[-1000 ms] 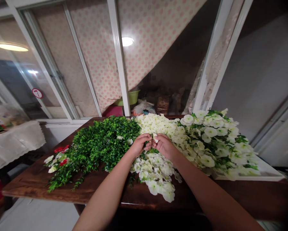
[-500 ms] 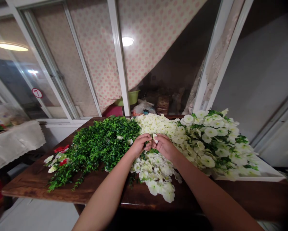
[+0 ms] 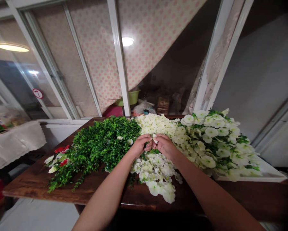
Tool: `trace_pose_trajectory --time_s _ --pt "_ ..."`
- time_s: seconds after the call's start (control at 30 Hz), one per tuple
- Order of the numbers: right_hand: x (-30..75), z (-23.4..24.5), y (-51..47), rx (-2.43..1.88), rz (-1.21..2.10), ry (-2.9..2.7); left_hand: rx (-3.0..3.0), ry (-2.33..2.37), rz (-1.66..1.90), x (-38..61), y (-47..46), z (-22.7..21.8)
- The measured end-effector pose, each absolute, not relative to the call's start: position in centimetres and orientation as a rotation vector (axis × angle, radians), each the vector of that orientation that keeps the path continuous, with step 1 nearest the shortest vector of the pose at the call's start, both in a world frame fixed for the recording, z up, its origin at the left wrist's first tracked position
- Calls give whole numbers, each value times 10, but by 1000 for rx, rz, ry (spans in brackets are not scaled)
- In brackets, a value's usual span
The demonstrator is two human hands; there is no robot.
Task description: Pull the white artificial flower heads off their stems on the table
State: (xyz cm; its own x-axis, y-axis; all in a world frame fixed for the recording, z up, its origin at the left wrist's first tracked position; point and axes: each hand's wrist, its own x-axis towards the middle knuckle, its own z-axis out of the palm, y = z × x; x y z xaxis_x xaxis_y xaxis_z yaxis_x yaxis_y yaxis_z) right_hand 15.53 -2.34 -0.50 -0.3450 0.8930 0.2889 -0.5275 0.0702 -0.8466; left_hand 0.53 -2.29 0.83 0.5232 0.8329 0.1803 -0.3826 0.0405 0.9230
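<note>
My right hand pinches a small white artificial flower between thumb and fingers. Close beside it, my left hand is closed at the fingertips, almost meeting the right. Whatever the left fingers grip, perhaps a thin stem, is too small to make out. Below and between the wrists lies a loose pile of white flowers. Behind the hands spreads a heap of small cream-white blossoms. A thick mass of green artificial leaves sits to the left of my left hand.
At the right, finished-looking bunches of white flowers with leaves rest on a white tray. Red and white flowers lie at the left of the dark wooden table. Windows with a dotted curtain stand behind it.
Both hands stay in nearly the same place. The white flower in the right fingers has tilted very slightly; the view has shifted a little.
</note>
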Motion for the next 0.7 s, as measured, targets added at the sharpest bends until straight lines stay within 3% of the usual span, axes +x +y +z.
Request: trace_pose_trajectory --time_s 0.7 --pt "169 0 -16 -425 1707 -1309 1159 458 918 3 -22 10"
